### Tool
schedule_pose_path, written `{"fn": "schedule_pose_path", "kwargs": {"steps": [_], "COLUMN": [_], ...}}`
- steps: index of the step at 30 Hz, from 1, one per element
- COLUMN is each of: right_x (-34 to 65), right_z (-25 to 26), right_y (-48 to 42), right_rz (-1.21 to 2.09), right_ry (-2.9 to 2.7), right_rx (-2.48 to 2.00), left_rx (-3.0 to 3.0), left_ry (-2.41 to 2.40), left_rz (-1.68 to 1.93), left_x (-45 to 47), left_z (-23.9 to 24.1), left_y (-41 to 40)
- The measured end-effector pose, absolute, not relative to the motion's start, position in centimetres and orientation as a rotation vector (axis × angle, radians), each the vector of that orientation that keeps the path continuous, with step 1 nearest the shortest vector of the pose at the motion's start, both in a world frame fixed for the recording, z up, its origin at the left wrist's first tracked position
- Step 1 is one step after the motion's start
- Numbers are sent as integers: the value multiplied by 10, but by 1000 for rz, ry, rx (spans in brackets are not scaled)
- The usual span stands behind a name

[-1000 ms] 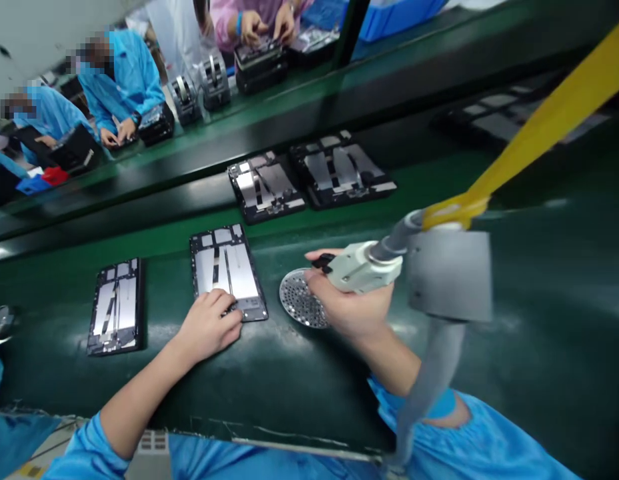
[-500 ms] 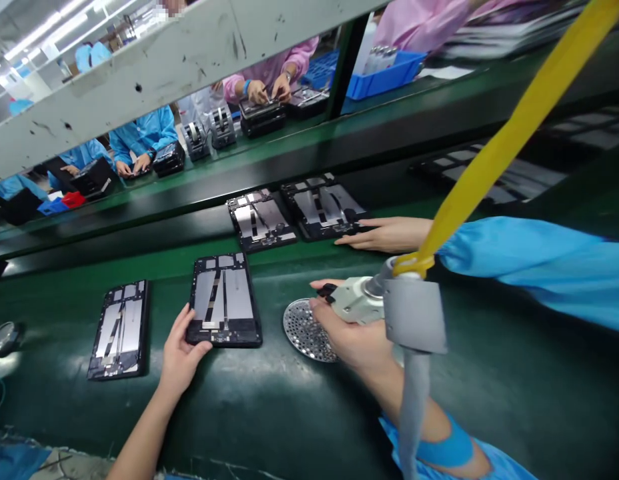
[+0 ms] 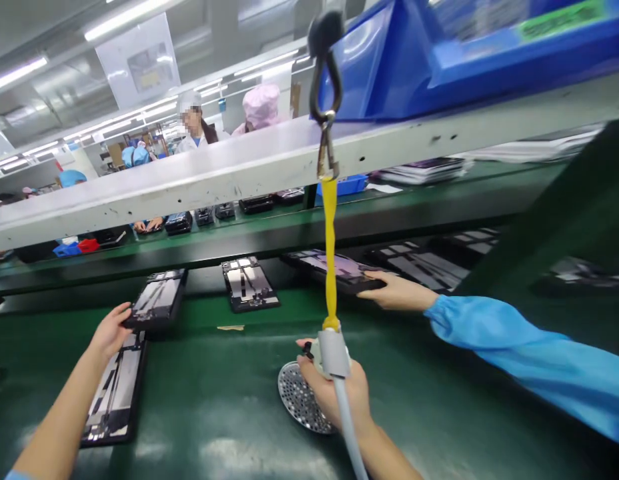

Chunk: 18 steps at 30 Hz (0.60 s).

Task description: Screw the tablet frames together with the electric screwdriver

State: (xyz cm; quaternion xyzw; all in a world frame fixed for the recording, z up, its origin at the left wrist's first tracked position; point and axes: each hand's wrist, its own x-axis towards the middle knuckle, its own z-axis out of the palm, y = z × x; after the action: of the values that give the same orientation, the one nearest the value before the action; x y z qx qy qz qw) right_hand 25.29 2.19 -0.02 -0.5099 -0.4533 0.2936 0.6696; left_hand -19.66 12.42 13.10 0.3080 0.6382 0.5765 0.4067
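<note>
My left hand [image 3: 111, 331] grips the lower left edge of an opened tablet [image 3: 158, 297] with its inner parts showing, and holds it up, tilted. Below it, another opened tablet [image 3: 114, 393] lies on the green bench. My right hand [image 3: 342, 393] is wrapped round a pale electric screwdriver [image 3: 317, 355], which hangs from a yellow strap [image 3: 330, 253] and has a grey cable [image 3: 350, 430]. The tool's tip is hidden. Under my right hand sits a round metal plate [image 3: 300, 398] full of small holes.
A co-worker's hand [image 3: 397, 290] in a blue sleeve holds a tablet [image 3: 339, 268] at the right. One more tablet [image 3: 249, 283] lies at the back middle. Overhead runs a white shelf [image 3: 199, 180] bearing a blue bin [image 3: 384, 67]. Several people work beyond it.
My left hand has lifted its tablet off the bench and carried it left and back. The co-worker's hand has raised a tablet's near edge. My view has tilted up.
</note>
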Motion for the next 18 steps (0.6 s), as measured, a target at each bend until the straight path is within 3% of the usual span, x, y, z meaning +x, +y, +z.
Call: {"fn": "schedule_pose_path", "kwargs": {"steps": [9,18], "right_x": [258,257], "right_z": [-7,-12], "right_y": [20,21], "right_rz": [607,652], "right_ry": [-1066,-1115], "right_rx": [-1185,-1162], "left_rx": [1036,1791], "left_ry": [2095,1705], "left_rz": [1267,776], "left_x": [-232,-67], "left_z": [107,17], "left_y": [193,227]}}
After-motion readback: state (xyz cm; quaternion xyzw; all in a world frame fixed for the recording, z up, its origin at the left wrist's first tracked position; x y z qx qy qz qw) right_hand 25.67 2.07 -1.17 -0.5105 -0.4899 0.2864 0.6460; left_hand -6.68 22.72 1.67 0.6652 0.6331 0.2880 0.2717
